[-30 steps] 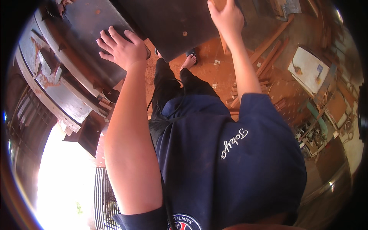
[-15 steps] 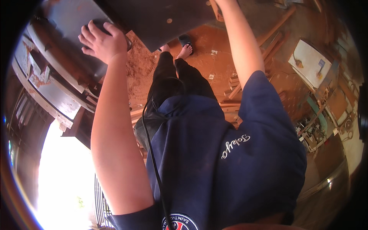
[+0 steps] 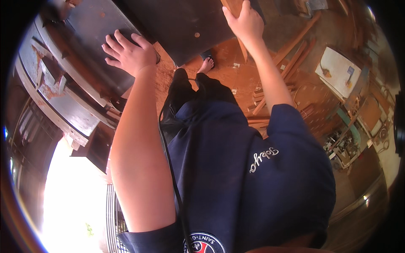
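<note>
My left hand lies with its fingers spread on a dark, flat tabletop at the upper left, holding nothing. At the top right of centre, my right hand is closed around a reddish-brown wooden strip. The strip's lower end shows below the hand, and its far end is cut off by the picture's top edge. Between the hands is a second dark panel with a small round spot on it.
Reddish sawdust covers the floor near my feet. Several wooden offcuts and long boards lie at the right. Beyond them are a white board and a pile of small metal parts. A dark cable hangs down my front.
My right hand has come back toward me, bringing the wooden strip into fuller view. My left hand appears slightly further right and lower, still spread on the tabletop; the whole view has shifted a little.
</note>
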Available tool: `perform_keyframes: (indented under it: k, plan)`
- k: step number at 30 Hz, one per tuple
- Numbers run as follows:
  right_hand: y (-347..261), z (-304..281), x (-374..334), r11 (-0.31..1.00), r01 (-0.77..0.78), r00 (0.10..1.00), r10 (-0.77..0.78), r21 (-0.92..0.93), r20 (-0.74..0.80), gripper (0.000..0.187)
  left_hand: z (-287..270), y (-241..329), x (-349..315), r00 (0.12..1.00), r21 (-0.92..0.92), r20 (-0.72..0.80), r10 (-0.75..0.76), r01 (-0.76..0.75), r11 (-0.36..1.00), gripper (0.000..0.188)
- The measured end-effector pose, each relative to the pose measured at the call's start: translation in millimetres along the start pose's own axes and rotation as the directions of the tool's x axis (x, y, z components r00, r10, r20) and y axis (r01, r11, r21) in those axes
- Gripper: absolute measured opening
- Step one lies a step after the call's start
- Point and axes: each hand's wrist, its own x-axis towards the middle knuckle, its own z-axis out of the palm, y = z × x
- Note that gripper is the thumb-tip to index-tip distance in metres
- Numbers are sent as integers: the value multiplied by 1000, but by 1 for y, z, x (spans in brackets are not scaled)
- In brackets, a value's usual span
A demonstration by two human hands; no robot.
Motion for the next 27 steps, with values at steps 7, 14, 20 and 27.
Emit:
perform_keyframes:
  k: [7, 14, 20, 27]
  plan:
    - [-28, -7, 93, 991, -127, 992, 128, -29, 22, 55, -2, 8, 3, 999, -17, 51, -11, 11, 1000, 55]
    - [-37, 10, 41, 993, -114, 993, 114, 39, 6, 49, -5, 4, 1, 998, 20, 56, -38, 37, 999, 58]
    - [-41, -10, -15, 993, -112, 994, 112, 27, -2, 54, -8, 9, 2, 996, 16, 79, -32, 31, 999, 57]
    - [-25, -3, 48, 996, -91, 994, 92, -16, 54, 60, -12, 13, 2, 998, -44, 50, -34, 37, 998, 56]
